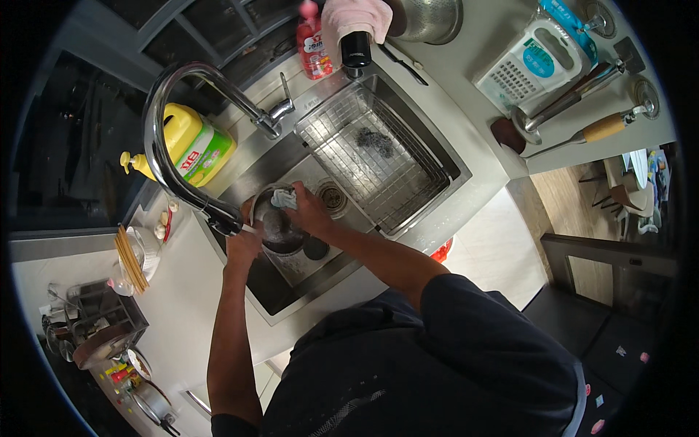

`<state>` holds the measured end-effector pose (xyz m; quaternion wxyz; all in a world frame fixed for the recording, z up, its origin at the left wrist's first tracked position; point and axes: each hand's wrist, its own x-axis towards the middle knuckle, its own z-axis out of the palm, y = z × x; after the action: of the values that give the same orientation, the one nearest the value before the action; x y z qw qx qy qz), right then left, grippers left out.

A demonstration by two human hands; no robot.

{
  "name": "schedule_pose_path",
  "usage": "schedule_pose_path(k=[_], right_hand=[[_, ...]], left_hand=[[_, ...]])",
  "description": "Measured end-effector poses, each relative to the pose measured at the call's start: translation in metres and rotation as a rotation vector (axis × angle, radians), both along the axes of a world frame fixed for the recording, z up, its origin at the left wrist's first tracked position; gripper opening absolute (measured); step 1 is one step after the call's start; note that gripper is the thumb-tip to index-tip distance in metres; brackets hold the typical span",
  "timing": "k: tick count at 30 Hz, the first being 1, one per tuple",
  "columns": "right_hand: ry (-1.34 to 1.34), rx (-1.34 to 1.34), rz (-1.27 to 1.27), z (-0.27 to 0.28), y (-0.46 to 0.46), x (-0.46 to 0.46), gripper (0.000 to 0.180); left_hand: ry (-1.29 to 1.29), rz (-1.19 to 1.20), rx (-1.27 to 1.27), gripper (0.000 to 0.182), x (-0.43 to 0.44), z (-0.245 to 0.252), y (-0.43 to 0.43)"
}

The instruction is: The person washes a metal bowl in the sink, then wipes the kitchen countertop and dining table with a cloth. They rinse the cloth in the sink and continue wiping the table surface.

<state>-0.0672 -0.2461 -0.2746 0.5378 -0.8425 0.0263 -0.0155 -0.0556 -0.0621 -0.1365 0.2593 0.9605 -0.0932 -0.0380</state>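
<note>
A round metal pot (279, 232) sits tilted in the left part of the stainless-steel sink (235, 188), wet inside. My left hand (244, 247) grips its left rim, partly hidden by the faucet's spray head (225, 223). Water runs from that head beside my fingers. In my right hand (312, 212) is a pale, crumpled cloth (283, 199), pressed at the pot's upper rim. A dark rounded item (315, 248) lies against the pot's right side; what it is I cannot tell. The drain (332, 198) shows just right of my right hand.
A wire basket (377, 158) fills the sink's right side, with a dark scouring pad (374, 142) in it. The tall faucet (158, 104) arches over the left. Behind stand a yellow detergent jug (191, 143) and a red bottle (315, 49). A black knife (403, 64) lies on the right counter.
</note>
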Motion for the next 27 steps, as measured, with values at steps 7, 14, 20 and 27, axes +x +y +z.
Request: schedule_pose_path(k=[7, 14, 20, 27], right_hand=[[0.586, 0.247, -0.384, -0.02, 0.052, -0.033, 0.079], [0.363, -0.045, 0.08, -0.008, 0.017, 0.002, 0.096], [-0.222, -0.293, 0.313, 0.007, -0.001, 0.044, 0.077], [0.394, 0.043, -0.025, 0.027, 0.034, -0.02, 0.071]], left_hand=[[0.199, 0.66, -0.435, 0.061, -0.072, -0.066, -0.045], [0.329, 0.577, -0.656, 0.062, -0.067, -0.049, -0.031], [0.726, 0.592, -0.764, 0.053, -0.027, -0.016, 0.01], [0.111, 0.711, -0.75, 0.074, -0.069, -0.059, -0.032]])
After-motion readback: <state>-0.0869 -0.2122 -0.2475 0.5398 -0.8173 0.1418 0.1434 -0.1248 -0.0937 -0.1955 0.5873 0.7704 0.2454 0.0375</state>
